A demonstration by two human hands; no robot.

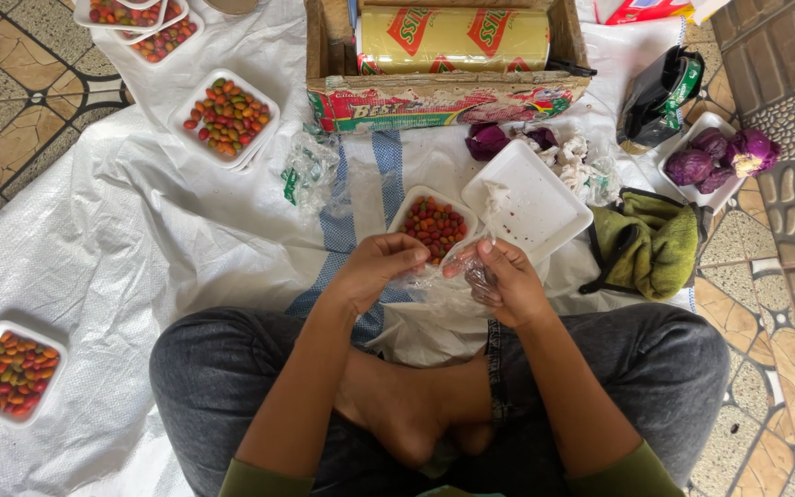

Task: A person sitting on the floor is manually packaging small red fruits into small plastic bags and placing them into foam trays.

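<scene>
Left hand (pixel 374 267): grip closed on edge of clear thin plastic film (pixel 453 281), beside near rim of small white foam tray of red, orange and green chillies (pixel 432 224).
Right hand (pixel 508 281): grip pinched on same film, bunched under fingers.
Just right of filled tray: empty white foam tray (pixel 540 207), tilted.
Beyond: cardboard box (pixel 443 101) holding yellow roll of wrap (pixel 453 37).
Right: green cloth (pixel 660 244); purple cabbages on white tray (pixel 720 156).
Left: further filled chilli trays (pixel 227 118) on white plastic sheet (pixel 112 230).
Film's far edge hard to make out.
</scene>
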